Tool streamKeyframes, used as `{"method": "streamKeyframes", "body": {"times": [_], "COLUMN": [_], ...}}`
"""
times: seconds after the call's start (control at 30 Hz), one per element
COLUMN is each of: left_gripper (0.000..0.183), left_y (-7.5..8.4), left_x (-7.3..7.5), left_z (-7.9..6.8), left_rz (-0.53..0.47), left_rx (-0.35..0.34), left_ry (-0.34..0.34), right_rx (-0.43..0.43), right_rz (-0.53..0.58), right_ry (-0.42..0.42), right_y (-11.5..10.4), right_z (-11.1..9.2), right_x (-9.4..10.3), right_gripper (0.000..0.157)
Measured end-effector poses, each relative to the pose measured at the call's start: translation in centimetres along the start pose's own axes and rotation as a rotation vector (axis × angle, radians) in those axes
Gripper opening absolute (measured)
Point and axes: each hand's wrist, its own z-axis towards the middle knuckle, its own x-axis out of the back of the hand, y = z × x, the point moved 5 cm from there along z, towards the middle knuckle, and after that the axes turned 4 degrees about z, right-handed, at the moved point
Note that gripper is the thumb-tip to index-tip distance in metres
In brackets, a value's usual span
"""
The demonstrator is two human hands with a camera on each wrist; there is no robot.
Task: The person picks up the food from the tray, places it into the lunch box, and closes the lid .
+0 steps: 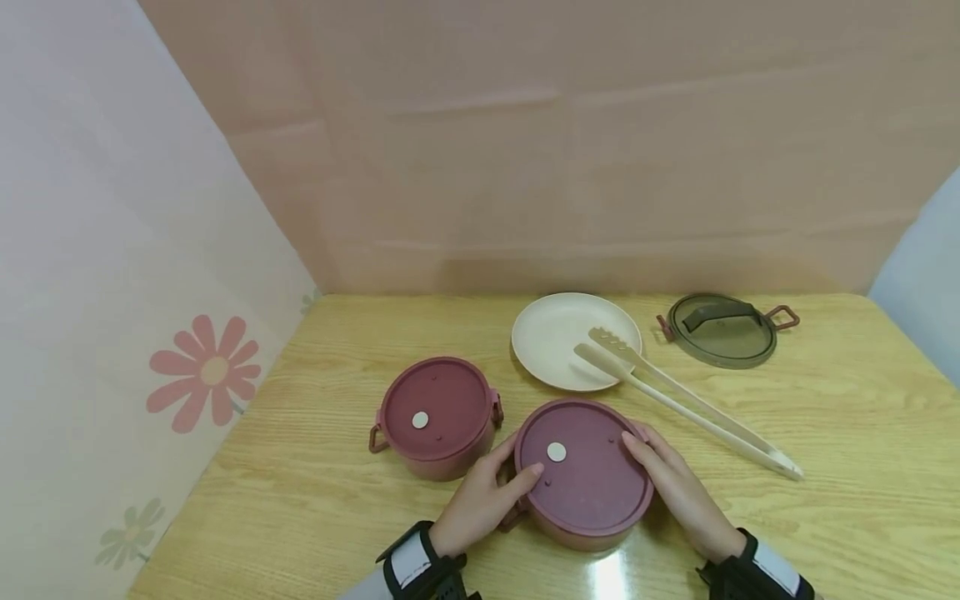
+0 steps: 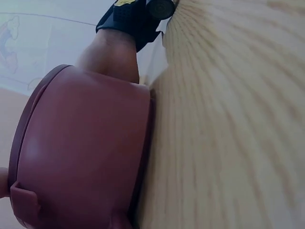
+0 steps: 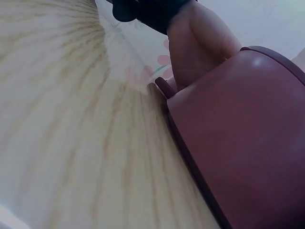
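Note:
Both hands hold a mauve lidded pot [image 1: 588, 483] from opposite sides, low on the wooden table. The left hand [image 1: 486, 502] has its thumb on the lid's rim and its fingers round the pot's side, near a small loop handle [image 3: 166, 88]. At the other side the right hand [image 1: 678, 487] grips with its thumb on the lid; its fingers are mostly hidden behind the pot. The lid carries a white round button [image 1: 557, 452]. A second, darker red lidded pot [image 1: 435, 410] stands just left of the left hand. The pot's wall [image 2: 86, 148] fills much of the left wrist view.
Behind the held pot, a white plate [image 1: 551, 333] has the heads of cream tongs [image 1: 701, 412] over its edge; their handles reach right. An olive lid [image 1: 723, 342] with a dark handle and reddish side loops lies at the back right. A flowered wall [image 1: 213, 371] borders the left.

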Motion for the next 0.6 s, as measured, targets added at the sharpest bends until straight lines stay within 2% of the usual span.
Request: {"method": "streamKeyframes", "body": {"times": [0.2, 0.43, 0.6], "left_gripper": [0.059, 0.060, 0.059], "left_y": [-0.01, 0.03, 0.08], "left_x": [-0.09, -0.07, 0.00], "left_z": [-0.19, -0.21, 0.04], "left_rz": [-0.010, 0.010, -0.023], "left_rx": [0.012, 0.014, 0.012], "left_ry": [0.000, 0.006, 0.009], "right_rx": [-0.017, -0.019, -0.021], "right_rz": [0.037, 0.028, 0.033], "right_ry": [-0.011, -0.013, -0.005], "right_y": [0.05, 0.04, -0.11], "right_z": [-0.07, -0.19, -0.09], "right_x": [-0.14, -0.22, -0.28], "right_gripper": [0.062, 0.063, 0.066]}}
